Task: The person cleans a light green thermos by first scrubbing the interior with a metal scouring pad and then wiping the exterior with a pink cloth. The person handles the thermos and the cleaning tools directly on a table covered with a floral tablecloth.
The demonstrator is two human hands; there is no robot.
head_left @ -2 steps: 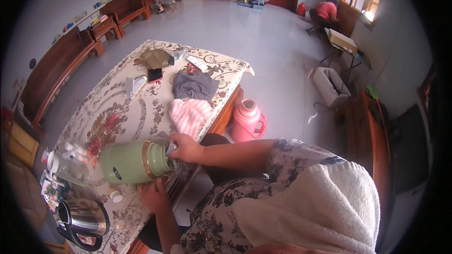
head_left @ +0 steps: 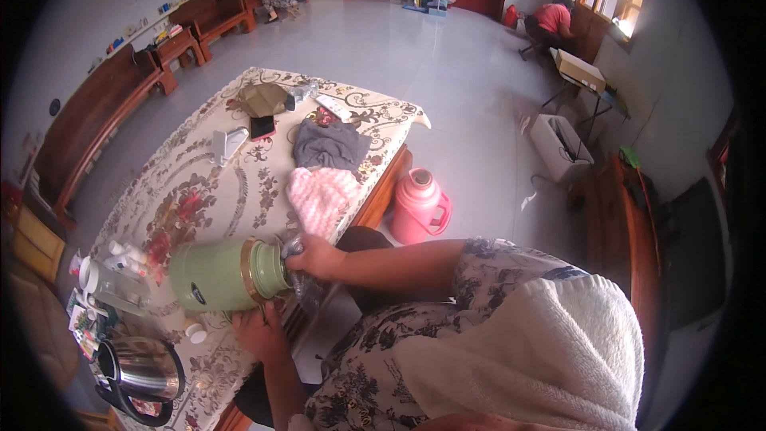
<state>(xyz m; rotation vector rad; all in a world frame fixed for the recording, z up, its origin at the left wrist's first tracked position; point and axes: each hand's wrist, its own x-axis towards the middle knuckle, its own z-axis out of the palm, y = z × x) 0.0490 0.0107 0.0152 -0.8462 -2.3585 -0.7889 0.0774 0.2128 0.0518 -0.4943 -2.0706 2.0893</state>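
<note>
A pale green vacuum flask [head_left: 215, 274] lies on its side on the flowered tablecloth, its mouth end pointing at my body. My left hand [head_left: 262, 334] is closed at the flask's near side, below the neck, where a thin part like its handle shows. At the open end, my right hand [head_left: 317, 258] pinches crumpled clear plastic [head_left: 307, 291] that hangs down past the table edge. The flask's mouth is partly hidden by that hand and the plastic. A small white cap [head_left: 195, 331] rests on the cloth beside the flask.
A steel kettle [head_left: 142, 369], a clear jug [head_left: 116, 287] and small white bottles stand at left. Pink knitwear [head_left: 323, 195], a grey cloth [head_left: 329, 145] and a phone [head_left: 262, 127] lie farther off. A pink flask [head_left: 419, 207] stands on the floor. Two people sit far away.
My right hand has shifted slightly downward at the flask's mouth, and the clear plastic has moved with it. My left hand and the flask stay nearly where they were.
</note>
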